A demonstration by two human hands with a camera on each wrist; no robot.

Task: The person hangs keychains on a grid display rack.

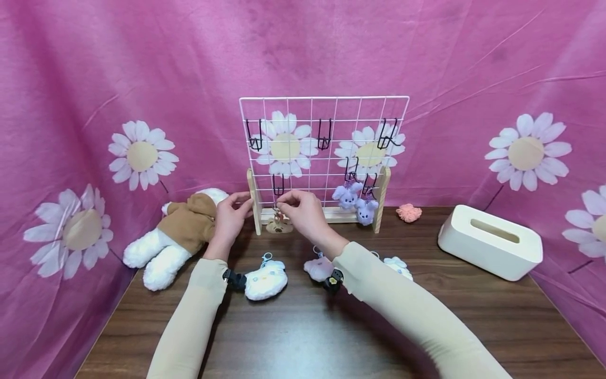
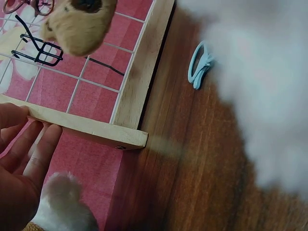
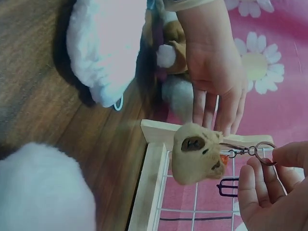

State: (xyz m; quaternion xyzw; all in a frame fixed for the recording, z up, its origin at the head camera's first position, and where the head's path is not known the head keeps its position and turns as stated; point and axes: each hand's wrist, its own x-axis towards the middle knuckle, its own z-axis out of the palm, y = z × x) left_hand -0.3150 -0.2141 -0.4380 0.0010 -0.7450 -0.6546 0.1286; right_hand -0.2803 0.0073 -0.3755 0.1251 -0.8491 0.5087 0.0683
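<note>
My right hand [image 1: 306, 215] pinches the metal ring [image 3: 263, 153] of a tan plush keychain [image 3: 195, 156] between thumb and fingers. Shaped like an animal head with a brown snout, the plush hangs in front of the lower left of a white wire grid rack [image 1: 311, 98]. A black hook [image 3: 228, 187] on the grid is close to the ring. At the rack's left side my left hand [image 1: 231, 218] has its fingers extended, fingertips against the wooden post [image 2: 86, 126]. Two lilac plush keychains [image 1: 347, 196] hang from hooks at the lower right.
More black hooks [image 1: 324, 136] line the grid's upper part. Fluffy pouches, one white [image 1: 266, 281] and one pale lilac [image 1: 318, 268], lie on the table before the rack. A brown-and-white plush toy [image 1: 187, 223] is at left; a coral clip [image 1: 408, 212] and white tissue box [image 1: 490, 242] at right.
</note>
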